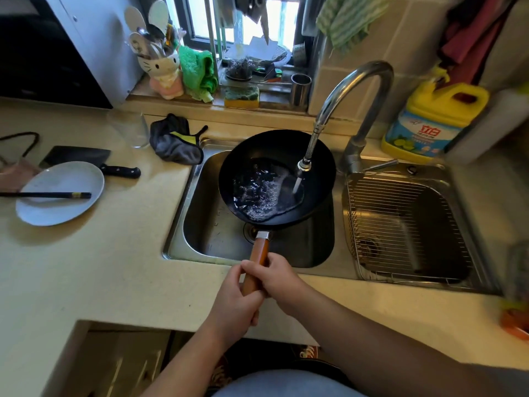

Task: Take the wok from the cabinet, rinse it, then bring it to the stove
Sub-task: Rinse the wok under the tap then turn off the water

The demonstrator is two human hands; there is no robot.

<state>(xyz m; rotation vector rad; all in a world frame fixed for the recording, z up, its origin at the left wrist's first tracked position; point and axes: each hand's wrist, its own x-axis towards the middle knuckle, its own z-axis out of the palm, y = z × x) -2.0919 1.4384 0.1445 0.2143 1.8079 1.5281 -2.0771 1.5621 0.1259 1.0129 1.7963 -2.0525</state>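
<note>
The black round wok [277, 179] with a wooden handle [257, 262] is held over the left basin of the stainless steel double sink [183, 224], beyond the fingers of both hands. The left hand [237, 299] is wrapped closed around the near end of the handle, and the right hand [274, 277] is closed over the handle just ahead of it, so the two hands touch each other. Ahead of the fingers, the wok rim lies above the basin and does not touch the basin walls; open room is seen between the rim and the left wall of the basin. The curved chrome tap [355, 110] with a flexible spout reaches down inside the wok, near its right rim, and a stream of water falls into it. A shallow pool of bubbling water is seen in the bottom, and the inner surface looks dark and glossy. To the right of the fingers, the second basin is covered by a wire rack [406, 224]. To the left of the fingers, on the beige countertop [100, 267], a white plate [60, 193] with black chopsticks [45, 195] and a black cleaver [86, 160] are placed well apart from the wok. A grey cloth [174, 141] lies at the far left corner of the sink.
</note>
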